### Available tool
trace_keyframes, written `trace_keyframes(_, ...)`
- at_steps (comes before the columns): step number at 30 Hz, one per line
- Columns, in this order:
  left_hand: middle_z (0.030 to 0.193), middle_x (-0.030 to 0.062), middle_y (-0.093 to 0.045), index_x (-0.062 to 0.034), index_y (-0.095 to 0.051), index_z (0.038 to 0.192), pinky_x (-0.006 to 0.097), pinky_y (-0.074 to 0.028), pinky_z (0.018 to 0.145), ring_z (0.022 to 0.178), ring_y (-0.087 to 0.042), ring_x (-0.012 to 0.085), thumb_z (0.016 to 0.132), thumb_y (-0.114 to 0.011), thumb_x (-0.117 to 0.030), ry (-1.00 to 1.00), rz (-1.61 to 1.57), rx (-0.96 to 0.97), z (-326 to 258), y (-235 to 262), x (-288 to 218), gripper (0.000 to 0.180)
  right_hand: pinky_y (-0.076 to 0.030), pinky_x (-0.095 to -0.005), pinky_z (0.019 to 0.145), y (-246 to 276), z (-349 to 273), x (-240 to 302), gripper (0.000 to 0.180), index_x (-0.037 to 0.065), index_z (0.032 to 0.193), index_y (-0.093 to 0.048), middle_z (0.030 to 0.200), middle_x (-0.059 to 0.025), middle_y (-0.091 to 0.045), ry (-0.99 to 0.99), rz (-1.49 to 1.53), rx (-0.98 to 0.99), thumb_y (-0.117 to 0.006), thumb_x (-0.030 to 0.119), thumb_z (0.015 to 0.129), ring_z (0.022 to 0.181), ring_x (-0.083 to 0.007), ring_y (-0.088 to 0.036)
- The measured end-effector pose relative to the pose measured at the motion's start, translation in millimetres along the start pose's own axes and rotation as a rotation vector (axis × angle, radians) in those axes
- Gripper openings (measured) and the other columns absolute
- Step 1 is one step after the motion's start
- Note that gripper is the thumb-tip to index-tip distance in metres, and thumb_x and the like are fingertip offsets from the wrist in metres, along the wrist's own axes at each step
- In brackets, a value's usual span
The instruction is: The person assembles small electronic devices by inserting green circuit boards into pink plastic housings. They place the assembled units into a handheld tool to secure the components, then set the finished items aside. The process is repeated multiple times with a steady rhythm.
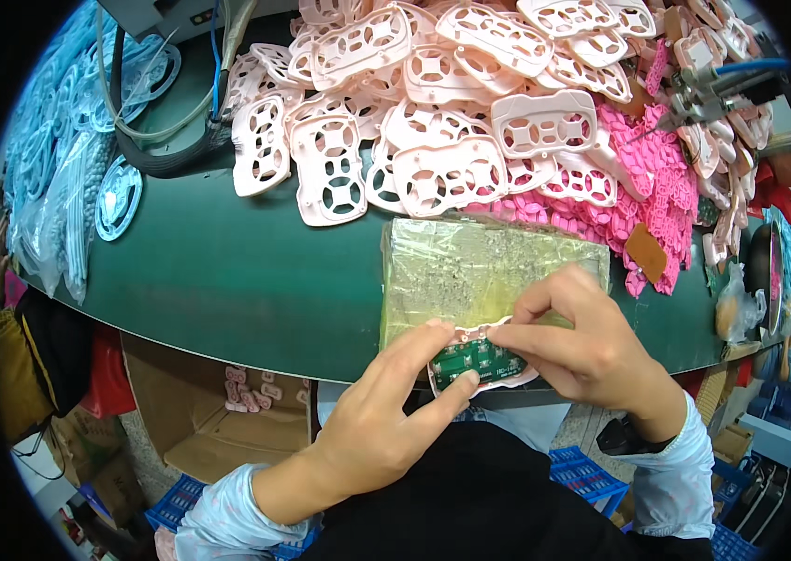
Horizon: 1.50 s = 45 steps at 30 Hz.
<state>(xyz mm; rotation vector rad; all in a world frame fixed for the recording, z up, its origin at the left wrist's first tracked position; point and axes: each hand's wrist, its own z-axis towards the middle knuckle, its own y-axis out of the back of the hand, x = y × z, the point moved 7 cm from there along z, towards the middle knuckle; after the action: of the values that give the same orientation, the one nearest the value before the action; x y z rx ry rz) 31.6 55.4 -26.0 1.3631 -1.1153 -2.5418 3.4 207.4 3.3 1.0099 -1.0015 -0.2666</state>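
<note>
A green circuit board lies inside a pale pink plastic shell at the near edge of a tape-wrapped yellowish block. My left hand is closed on the shell's left side, with the index finger at its upper edge and the thumb on the board's lower edge. At the upper right of the board, my right hand is pinched, thumb and fingertips together. Whatever sits between those fingertips is too small or hidden to make out. The right fingers cover part of the shell's rim.
Pale pink shells are heaped across the green table. Bright pink rubbery button pieces and a brown flat piece lie right of them. Blue plastic parts fill the far left. A cardboard box stands below the table edge.
</note>
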Motion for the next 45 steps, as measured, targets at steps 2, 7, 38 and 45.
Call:
trace_keyframes(2,0.12,0.0238,-0.053,-0.0103,-0.068,0.108,0.037,-0.053,0.084,0.104,-0.059,0.0343,0.069,-0.081,-0.007,0.003,0.002,0.006,1,1,0,0.04,-0.045,-0.034,0.067,-3,-7,1,0.03,0.008,0.097,-0.068,0.093,-0.0058,-0.057,0.001,-0.032,-0.05,-0.073,0.005,0.068,0.08,-0.0229,-0.054)
trace_keyframes(7,0.122,0.0241,-0.053,-0.0115,-0.068,0.108,0.037,-0.053,0.085,0.105,-0.059,0.0344,0.069,-0.081,-0.008,0.041,-0.032,0.04,3,1,4,0.041,-0.046,-0.034,0.07,-5,-20,11,0.033,0.008,0.097,-0.069,0.105,-0.0073,-0.06,0.031,-0.078,-0.052,-0.077,0.011,0.066,0.083,-0.0228,-0.056)
trace_keyframes(38,0.128,0.0243,-0.049,-0.008,-0.067,0.111,0.041,-0.049,0.091,0.113,-0.055,0.0371,0.072,-0.078,-0.007,0.017,0.014,0.079,1,-3,3,0.04,-0.047,-0.0408,0.075,-8,-26,21,0.03,0.01,0.098,-0.07,0.105,-0.0086,-0.061,-0.05,-0.32,-0.125,-0.071,0.014,0.069,0.085,-0.0233,-0.057)
trace_keyframes(45,0.119,0.017,-0.058,-0.004,-0.067,0.105,0.04,-0.051,0.088,0.108,-0.057,0.0326,0.074,-0.075,-0.008,-0.053,0.264,-0.01,8,-1,-16,0.033,-0.047,-0.0424,0.076,-11,-26,23,0.032,0.009,0.1,-0.069,0.106,-0.0091,-0.06,-0.038,-0.368,-0.093,-0.071,0.009,0.068,0.086,-0.0244,-0.057)
